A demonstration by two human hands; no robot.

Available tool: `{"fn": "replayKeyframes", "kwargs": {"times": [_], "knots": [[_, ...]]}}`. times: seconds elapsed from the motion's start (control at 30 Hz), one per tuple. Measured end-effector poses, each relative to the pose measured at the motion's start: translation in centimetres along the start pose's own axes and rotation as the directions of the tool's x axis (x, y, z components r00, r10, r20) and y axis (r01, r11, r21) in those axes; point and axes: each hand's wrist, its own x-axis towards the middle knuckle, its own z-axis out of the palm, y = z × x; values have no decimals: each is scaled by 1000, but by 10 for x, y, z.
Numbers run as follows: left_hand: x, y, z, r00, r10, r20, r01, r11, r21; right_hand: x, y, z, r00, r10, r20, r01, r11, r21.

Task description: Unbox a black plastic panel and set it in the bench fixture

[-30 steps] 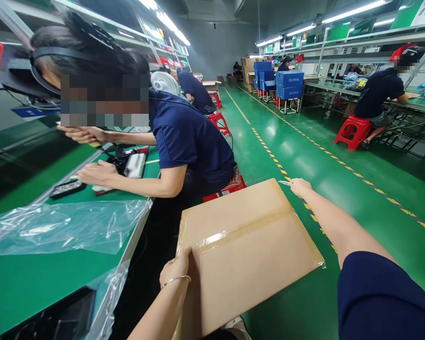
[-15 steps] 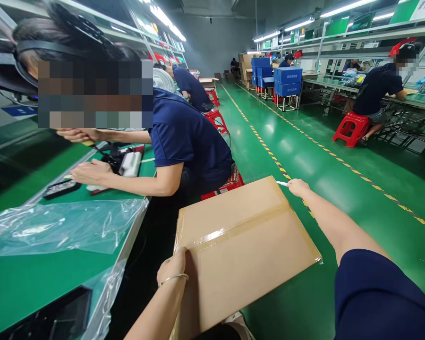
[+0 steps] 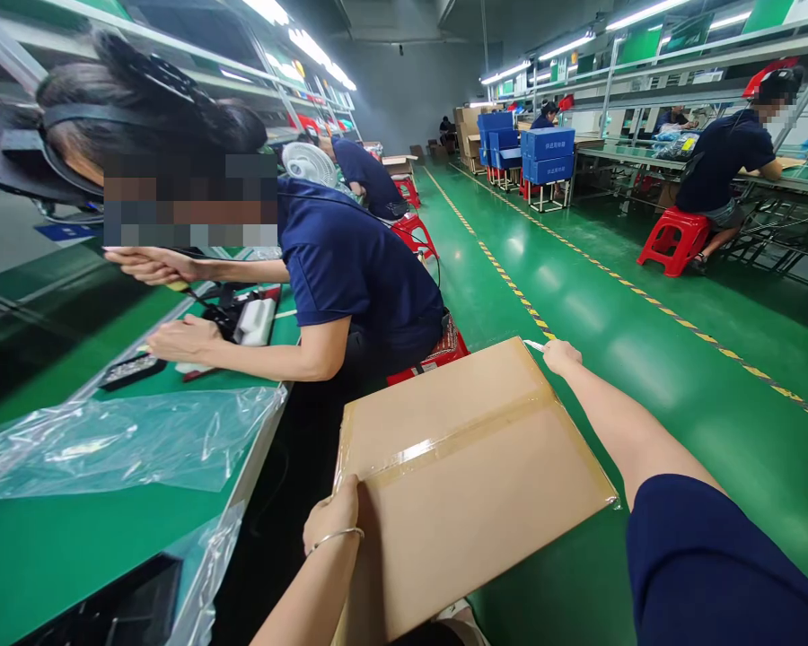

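A brown cardboard box [image 3: 458, 467], sealed with clear tape across its top, sits in front of me between the workbench and the aisle. My left hand [image 3: 333, 516], with a thin bracelet on the wrist, grips the box's near left edge. My right hand [image 3: 560, 356] reaches to the box's far right corner, fingers closed on a small thin light-coloured tool [image 3: 533, 344] whose tip points at that corner; what the tool is cannot be made out.
A green workbench [image 3: 74, 529] with clear plastic bags [image 3: 121, 440] runs along my left. A seated co-worker in a navy shirt [image 3: 356, 269] works there on a red stool [image 3: 437, 354]. Across the green aisle stand blue crates [image 3: 548, 154] and another seated person [image 3: 720, 175].
Only the view has shifted slightly. My right hand has edged a little closer to the box's far corner; my left hand keeps its grip.
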Motion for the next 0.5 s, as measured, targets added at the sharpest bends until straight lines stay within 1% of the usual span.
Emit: {"fn": "replayKeyframes", "kwargs": {"times": [0.1,0.27,0.4,0.5], "knots": [[2,-1,1,1000,-21,4,21,1000,2,2,8,1,1000,-23,6,23,1000,6],[4,-2,1,1000,-11,7,11,1000,22,3,19,1,997,-67,27,67,997,27],[6,-3,0,1000,6,-4,-6,999,44,-7,25,0,994,-105,40,104,994,24],[9,-3,2,1000,24,-19,-23,998,58,-19,35,-2,991,-122,56,122,993,8]]}}
